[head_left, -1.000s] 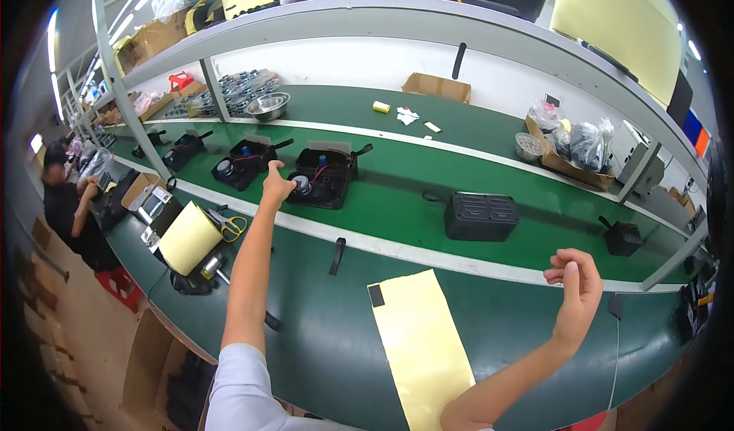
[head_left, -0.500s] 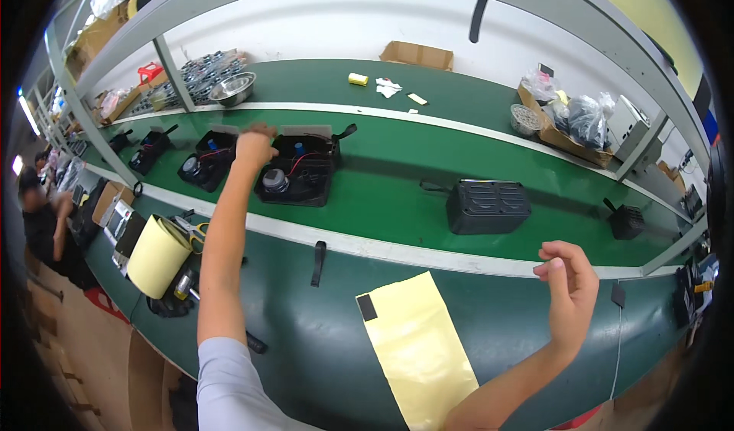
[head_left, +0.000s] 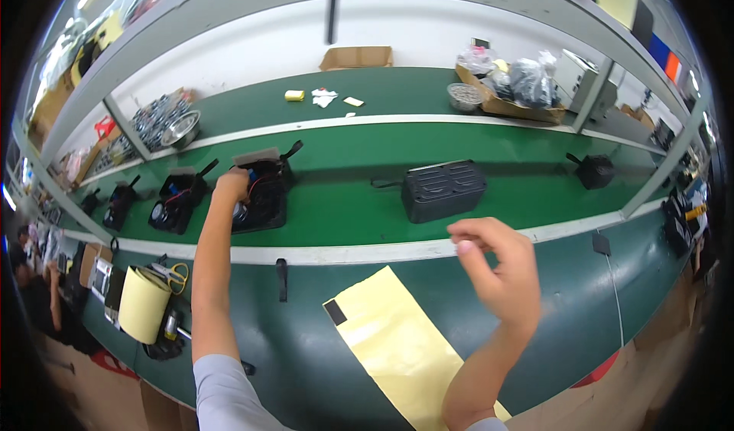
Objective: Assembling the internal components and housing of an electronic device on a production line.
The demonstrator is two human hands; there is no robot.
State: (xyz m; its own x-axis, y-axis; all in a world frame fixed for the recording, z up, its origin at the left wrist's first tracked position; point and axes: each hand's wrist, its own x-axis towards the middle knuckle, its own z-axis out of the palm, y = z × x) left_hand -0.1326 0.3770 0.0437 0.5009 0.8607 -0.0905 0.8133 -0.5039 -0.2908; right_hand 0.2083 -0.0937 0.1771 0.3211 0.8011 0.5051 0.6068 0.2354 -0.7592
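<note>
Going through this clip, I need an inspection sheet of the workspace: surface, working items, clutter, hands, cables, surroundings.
Surface: green bench; a brighter green strip lies beyond a pale rail.
Working items: open black case and closed black box, both on the strip.
Clutter: yellow roll, scissors, yellow sheet partly behind the right forearm.
Hands: left hand at the open black case, fingertips hidden, grip unclear; right hand loosely curled, nothing visible in it.
Cables: red wiring in the open black case.
Surroundings: overhead shelf; another person at far left.
</note>
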